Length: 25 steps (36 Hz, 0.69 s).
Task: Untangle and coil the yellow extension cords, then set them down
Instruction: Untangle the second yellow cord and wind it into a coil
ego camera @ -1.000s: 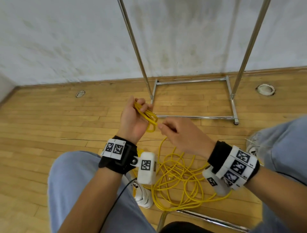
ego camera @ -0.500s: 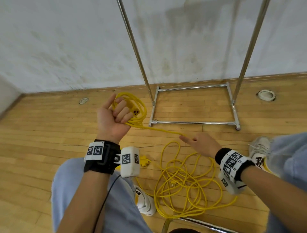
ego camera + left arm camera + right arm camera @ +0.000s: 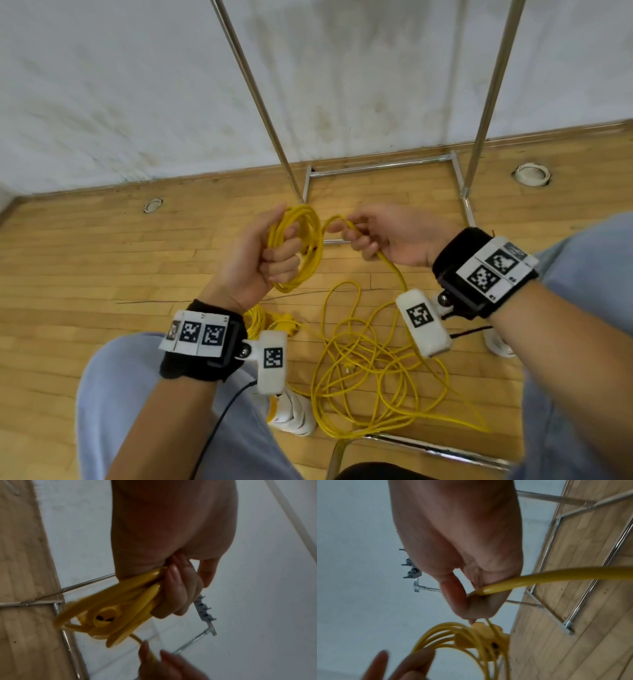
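Several loops of yellow cord (image 3: 308,246) are gripped in the left hand (image 3: 263,260); the light, springy strand is pinched by the right hand (image 3: 387,236) near the coil.

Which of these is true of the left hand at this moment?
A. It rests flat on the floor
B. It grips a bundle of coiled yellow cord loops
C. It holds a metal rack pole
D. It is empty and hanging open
B: the left hand has its fingers curled round several loops of the yellow cord, while the right hand pinches the next stretch of cord leading down to the loose pile on the floor.
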Motion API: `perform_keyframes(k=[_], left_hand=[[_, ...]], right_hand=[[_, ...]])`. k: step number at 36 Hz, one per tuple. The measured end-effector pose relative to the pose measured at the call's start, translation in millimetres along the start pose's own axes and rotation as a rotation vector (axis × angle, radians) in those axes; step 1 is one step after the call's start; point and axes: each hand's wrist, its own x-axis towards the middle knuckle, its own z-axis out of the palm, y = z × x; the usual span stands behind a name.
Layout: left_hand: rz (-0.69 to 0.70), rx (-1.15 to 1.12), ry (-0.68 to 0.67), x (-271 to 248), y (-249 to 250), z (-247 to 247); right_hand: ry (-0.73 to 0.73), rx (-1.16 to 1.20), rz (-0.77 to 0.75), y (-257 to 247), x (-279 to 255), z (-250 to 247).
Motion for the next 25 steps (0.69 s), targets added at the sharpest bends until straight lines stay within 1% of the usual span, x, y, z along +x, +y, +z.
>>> perform_keyframes(k=[3,7,8,10,14,16,18,23,25], left_hand=[[-0.006,0.024,0.011,6,-14,15],[0.041,0.131,0.074,11,-24,22],[0.049,0.164,0.087,11,-24,22],[0.055,0.224,0.097,10,-25,24],[0.057,0.305,0.083,8,-26,29],[0.05,0.36,0.102,8,-27,31],[0.05,0.414,0.126,9,-29,32],[0.062,0.534,0.214,14,-38,34],[0.074,0.567,0.269,16,-43,33]], right_hand=[[0.039,-0.091,-0.097,0,-7,10],[0.108,-0.443,-0.221,4,-14,17],[0.128,-0.5,-0.242,5,-15,18],[0.188,-0.526,-0.273,6,-16,18],[0.381,-0.427,-0.275,5,-13,7],[0.432,-0.448,-0.283,3,-12,4],[0.41,-0.498,-0.304,1,-13,6],[0.284,-0.663,-0.384,6,-19,20],[0.246,-0.757,-0.385,9,-19,22]])
